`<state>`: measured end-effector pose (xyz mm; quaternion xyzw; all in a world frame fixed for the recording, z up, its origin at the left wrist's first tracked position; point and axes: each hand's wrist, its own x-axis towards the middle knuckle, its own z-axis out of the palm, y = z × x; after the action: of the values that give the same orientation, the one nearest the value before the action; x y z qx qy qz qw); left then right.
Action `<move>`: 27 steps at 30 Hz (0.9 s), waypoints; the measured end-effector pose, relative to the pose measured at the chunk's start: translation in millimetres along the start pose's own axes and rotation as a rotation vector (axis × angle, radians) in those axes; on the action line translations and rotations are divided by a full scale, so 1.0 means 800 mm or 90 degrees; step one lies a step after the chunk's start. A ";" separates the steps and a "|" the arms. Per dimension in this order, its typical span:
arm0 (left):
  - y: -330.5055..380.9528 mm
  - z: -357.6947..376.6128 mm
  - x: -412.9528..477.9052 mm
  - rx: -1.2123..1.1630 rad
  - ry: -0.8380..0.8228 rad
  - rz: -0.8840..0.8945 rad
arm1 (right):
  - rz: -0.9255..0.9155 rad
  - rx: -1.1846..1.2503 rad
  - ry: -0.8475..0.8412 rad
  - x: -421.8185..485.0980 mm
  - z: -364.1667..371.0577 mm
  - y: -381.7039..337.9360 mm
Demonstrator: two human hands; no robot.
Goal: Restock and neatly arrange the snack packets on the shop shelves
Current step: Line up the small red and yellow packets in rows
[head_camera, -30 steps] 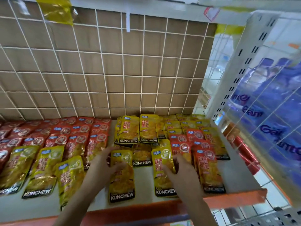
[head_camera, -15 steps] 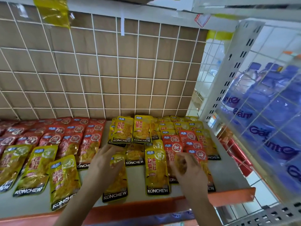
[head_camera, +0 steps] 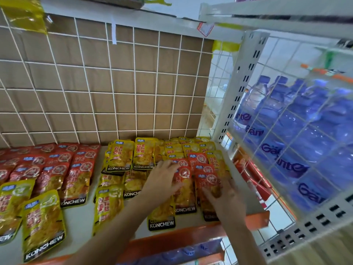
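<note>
The shelf [head_camera: 80,222] is already well filled, so restocking looks mostly done and the tidying is what remains. At nine o'clock from the hands, the red packets [head_camera: 57,169] lie in overlapping rows that read as orderly, with yellow packets [head_camera: 42,222] laid in front of them at seven o'clock.

The untidy part is the mixed pile [head_camera: 193,163] on the right half, where red and yellow packets overlap at differing angles and need sorting by colour. The left hand [head_camera: 164,180] lies flat on this pile with fingers spread, gripping nothing. The right hand [head_camera: 227,197], at four o'clock from the left, has its fingers stretched over a front red packet [head_camera: 210,185]; it seems to press on the packet rather than hold it.

Both palms cover the packets beneath them, and the right thumb is out of sight, so a pinch on an edge cannot be ruled out. The frame cuts off the shelf's left end and the front-left packets. No box of fresh stock is in view, so how much remains to add is unclear. The water bottles [head_camera: 296,121] at two o'clock are blurred behind mesh.
</note>
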<state>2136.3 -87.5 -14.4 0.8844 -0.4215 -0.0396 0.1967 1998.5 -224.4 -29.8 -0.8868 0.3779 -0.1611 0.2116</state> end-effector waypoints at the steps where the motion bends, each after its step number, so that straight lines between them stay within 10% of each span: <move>1: -0.001 0.004 0.004 0.019 -0.012 -0.006 | 0.011 -0.004 -0.016 0.000 0.002 0.002; 15: -0.002 0.004 0.028 -0.074 -0.012 0.016 | 0.050 0.120 -0.027 -0.001 -0.008 -0.004; 27: 0.018 -0.014 0.030 -0.578 0.082 0.016 | 0.060 0.390 0.056 0.008 -0.015 0.016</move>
<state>2143.7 -110.3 3.5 0.7039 -0.3593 -0.1629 0.5906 1989.9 -239.9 -24.8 -0.7552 0.3614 -0.2956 0.4601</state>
